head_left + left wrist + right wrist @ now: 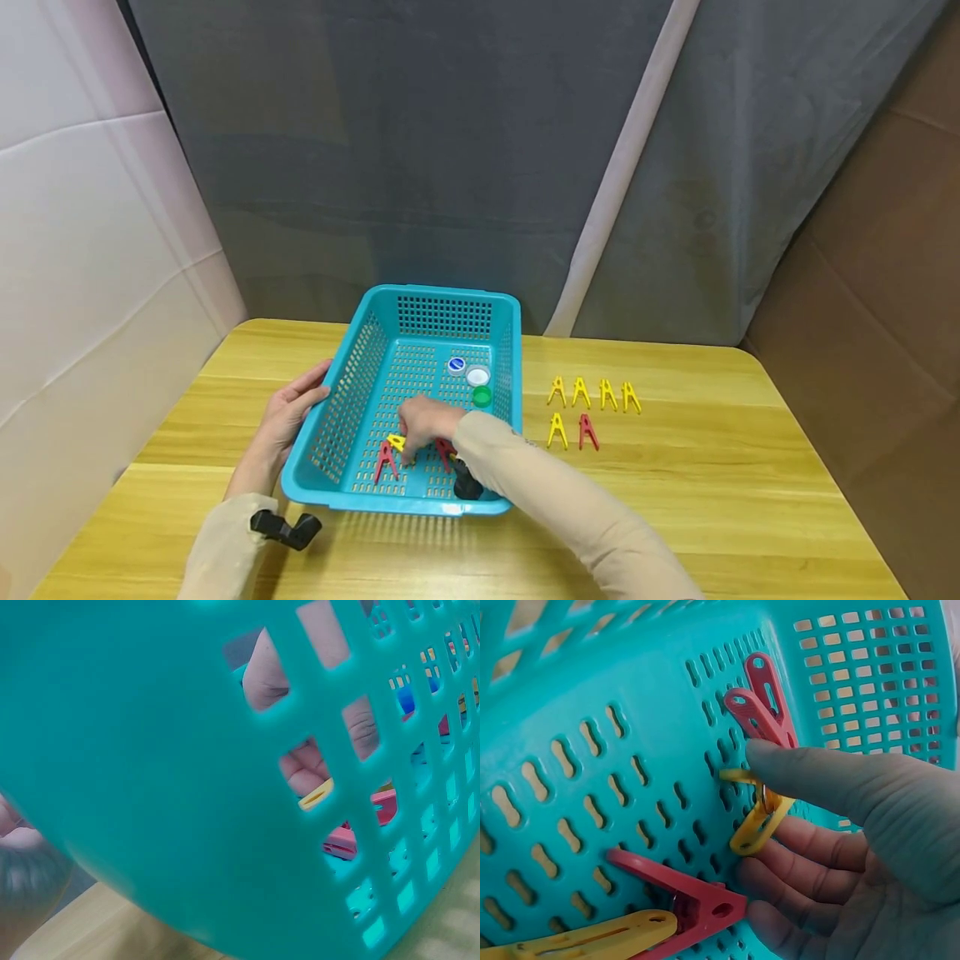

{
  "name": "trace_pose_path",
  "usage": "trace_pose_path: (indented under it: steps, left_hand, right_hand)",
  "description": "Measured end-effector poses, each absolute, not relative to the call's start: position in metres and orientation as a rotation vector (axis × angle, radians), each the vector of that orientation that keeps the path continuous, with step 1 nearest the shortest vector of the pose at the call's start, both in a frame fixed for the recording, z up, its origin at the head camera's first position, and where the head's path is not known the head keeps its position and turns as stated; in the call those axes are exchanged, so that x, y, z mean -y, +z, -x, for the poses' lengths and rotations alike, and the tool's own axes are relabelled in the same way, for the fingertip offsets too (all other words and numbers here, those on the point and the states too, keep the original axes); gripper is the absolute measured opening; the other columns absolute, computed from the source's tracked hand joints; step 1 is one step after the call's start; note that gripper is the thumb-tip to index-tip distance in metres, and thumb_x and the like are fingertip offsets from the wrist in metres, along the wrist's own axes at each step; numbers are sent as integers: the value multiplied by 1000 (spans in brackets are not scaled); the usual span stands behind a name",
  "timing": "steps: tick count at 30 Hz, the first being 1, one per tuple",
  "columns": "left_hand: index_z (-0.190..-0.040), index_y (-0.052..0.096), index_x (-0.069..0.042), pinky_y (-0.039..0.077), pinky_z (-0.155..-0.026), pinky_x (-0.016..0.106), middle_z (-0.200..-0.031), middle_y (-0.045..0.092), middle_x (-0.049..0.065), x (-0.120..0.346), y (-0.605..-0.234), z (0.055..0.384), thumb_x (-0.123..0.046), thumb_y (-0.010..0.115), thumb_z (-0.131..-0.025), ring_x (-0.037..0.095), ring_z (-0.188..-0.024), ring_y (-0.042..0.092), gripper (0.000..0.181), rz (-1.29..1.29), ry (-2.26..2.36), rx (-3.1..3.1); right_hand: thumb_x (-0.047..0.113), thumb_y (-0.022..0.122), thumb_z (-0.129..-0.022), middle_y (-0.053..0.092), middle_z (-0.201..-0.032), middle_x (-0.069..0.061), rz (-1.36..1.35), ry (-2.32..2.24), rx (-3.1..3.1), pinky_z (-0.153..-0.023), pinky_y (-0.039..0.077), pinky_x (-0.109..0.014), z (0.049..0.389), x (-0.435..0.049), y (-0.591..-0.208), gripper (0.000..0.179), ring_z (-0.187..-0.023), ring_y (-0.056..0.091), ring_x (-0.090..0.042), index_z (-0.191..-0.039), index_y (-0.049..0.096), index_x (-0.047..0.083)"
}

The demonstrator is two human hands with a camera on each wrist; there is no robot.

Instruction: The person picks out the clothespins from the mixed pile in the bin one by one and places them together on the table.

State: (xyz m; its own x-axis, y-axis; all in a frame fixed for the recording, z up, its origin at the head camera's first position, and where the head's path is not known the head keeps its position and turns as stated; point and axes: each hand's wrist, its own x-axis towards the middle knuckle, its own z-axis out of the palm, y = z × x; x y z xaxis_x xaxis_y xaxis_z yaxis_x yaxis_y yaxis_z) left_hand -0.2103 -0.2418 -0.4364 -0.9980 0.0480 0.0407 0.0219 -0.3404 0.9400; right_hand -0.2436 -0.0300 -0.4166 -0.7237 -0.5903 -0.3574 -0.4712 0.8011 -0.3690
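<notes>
My left hand holds the turquoise plastic basket at its left side, thumb and fingers at the rim. Inside, my right hand reaches down to the floor of the basket. Its thumb and fingers pinch a yellow clothespin, as the right wrist view shows. Just beyond that lies a red clothespin. On the other side, a second red clothespin lies with a yellow clothespin overlapping it. The left wrist view sees the right hand's fingers through the basket's holes.
Farther back in the basket sit a blue-and-white cap, a white cap and a green cap. Right of the basket, several yellow clothespins and one red clothespin lie in two rows on the wooden table.
</notes>
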Motion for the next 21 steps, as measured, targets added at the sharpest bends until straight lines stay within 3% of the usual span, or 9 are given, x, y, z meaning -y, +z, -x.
trace_pose_path:
  steps: [9,21]
  left_hand:
    - [-117,67,-20,54,-77,22,-107,65,-13,241,-437,210,3,54,-92,5,-96,63,36,-96,2562,-1786]
    - [-113,68,-22,54,-76,21,-107,66,-13,242,-437,210,5,53,-92,5,-95,64,37,-111,2575,-1766]
  right_hand:
    - [20,85,-69,40,-57,7,742,-275,-2580,-44,31,-18,246,32,-421,40,-51,36,-6,-60,46,15]
    - [14,82,-69,48,-62,6,755,-307,-2648,-48,39,-18,247,34,-422,30,-56,43,-8,-65,53,12]
